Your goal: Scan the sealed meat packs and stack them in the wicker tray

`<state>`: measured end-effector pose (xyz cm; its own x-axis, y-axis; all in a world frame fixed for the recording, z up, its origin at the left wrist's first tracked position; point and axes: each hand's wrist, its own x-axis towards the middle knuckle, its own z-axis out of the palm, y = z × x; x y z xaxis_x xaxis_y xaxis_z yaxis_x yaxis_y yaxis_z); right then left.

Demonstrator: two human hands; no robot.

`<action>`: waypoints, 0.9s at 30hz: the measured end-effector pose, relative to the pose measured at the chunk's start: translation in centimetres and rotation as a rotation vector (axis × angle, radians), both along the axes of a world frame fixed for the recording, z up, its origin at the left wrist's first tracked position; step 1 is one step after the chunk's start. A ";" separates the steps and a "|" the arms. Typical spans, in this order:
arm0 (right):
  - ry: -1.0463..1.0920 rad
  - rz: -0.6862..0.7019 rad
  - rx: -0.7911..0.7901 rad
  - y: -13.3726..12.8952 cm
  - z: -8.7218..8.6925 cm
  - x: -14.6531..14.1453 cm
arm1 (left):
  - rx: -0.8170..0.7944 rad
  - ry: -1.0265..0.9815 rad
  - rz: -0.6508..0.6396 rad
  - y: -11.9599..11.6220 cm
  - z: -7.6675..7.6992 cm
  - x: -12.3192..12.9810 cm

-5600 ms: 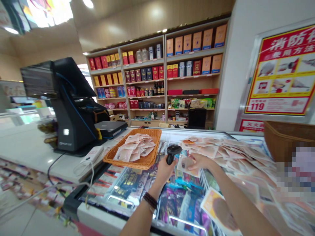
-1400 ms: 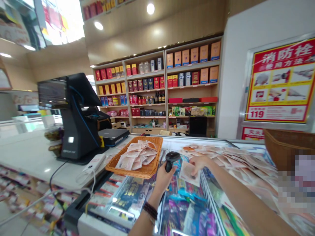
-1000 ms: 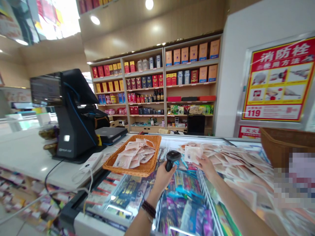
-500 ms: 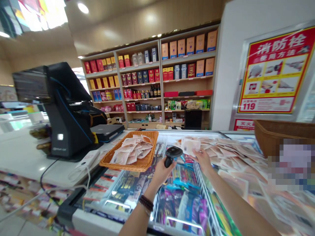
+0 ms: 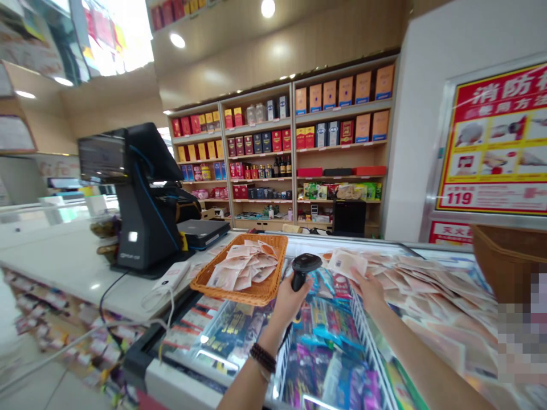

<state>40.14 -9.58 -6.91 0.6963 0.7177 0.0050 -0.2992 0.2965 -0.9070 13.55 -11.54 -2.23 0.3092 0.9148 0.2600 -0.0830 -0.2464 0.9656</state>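
Observation:
A black handheld barcode scanner (image 5: 306,263) is wrapped in the fingers of my left hand (image 5: 289,294), its head tilted toward the right. My right hand (image 5: 368,289) pinches a flat, pale plastic packet (image 5: 347,263) with a barcode on its face, just right of the scanner and apart from it. Left of the scanner, an orange wicker basket (image 5: 256,297) holds a heap of similar packets (image 5: 245,265). More loose packets (image 5: 421,279) are spread over the freezer's glass on the right.
Below my hands is a glass-topped freezer with colourful wrapped goods (image 5: 329,319). A black checkout terminal (image 5: 147,216) and a scale (image 5: 203,232) stand on the counter at left. A brown basket (image 5: 496,256) sits at right; stocked shelves (image 5: 260,149) line the back.
The view has swung left, so everything sits further right in the picture. Both hands keep their hold on the scanner and the packet, at about the same spacing.

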 end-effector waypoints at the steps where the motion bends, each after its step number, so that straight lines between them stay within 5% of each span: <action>1: 0.004 -0.012 -0.012 0.8 0.2 -0.1 | 0.009 -0.014 0.012 0.2 0.7 -0.5; 6: -0.006 0.060 0.043 5.8 2.6 -3.2 | 0.080 0.014 0.185 1.3 4.9 -5.5; 11: 0.029 0.202 0.035 11.0 6.3 -11.0 | 0.151 0.095 0.431 2.2 7.3 -12.5; 16: 0.050 0.401 0.033 14.9 8.5 -19.7 | 0.131 0.107 0.571 2.7 6.5 -18.4; 20: 0.042 0.536 0.022 16.2 8.6 -23.7 | 0.111 0.093 0.624 2.7 5.0 -21.0; 23: 0.007 0.556 -0.015 16.1 7.4 -24.0 | 0.096 0.076 0.636 2.5 4.1 -21.6; 27: -0.149 0.481 0.002 15.1 5.8 -20.9 | 0.124 0.093 0.638 2.3 3.7 -20.9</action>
<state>19.23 5.48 -1.07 0.2787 0.9570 0.0807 -0.2691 0.1584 -0.9500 -7.38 -9.25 1.51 -0.2583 0.8909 0.3737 0.1987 -0.3296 0.9230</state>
